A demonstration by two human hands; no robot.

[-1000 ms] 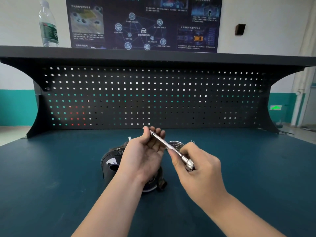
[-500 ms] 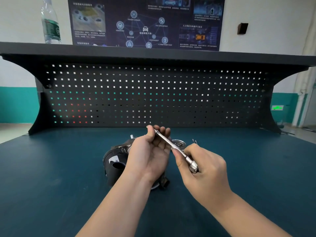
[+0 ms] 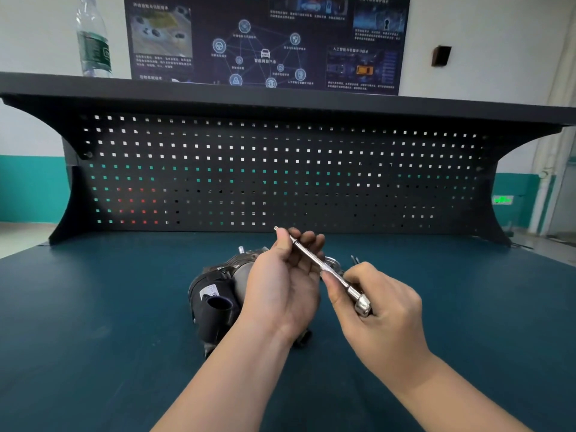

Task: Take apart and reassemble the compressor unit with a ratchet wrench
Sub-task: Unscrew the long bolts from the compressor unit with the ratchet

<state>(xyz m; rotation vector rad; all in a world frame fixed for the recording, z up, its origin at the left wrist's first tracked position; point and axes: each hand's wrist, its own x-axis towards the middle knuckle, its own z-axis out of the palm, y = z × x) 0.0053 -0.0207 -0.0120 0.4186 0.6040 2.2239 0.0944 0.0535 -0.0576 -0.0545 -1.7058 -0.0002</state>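
slim chrome ratchet wrench (image 3: 324,269), fingers of both left hand (image 3: 280,285) and right hand (image 3: 380,310) curled around it.

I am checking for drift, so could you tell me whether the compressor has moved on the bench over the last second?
No. The compressor lies at the same spot below the pegboard; only the camera shifted.

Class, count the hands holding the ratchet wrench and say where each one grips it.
2. The left hand holds the ratchet wrench at its far handle end; the right hand pinches it near the head.
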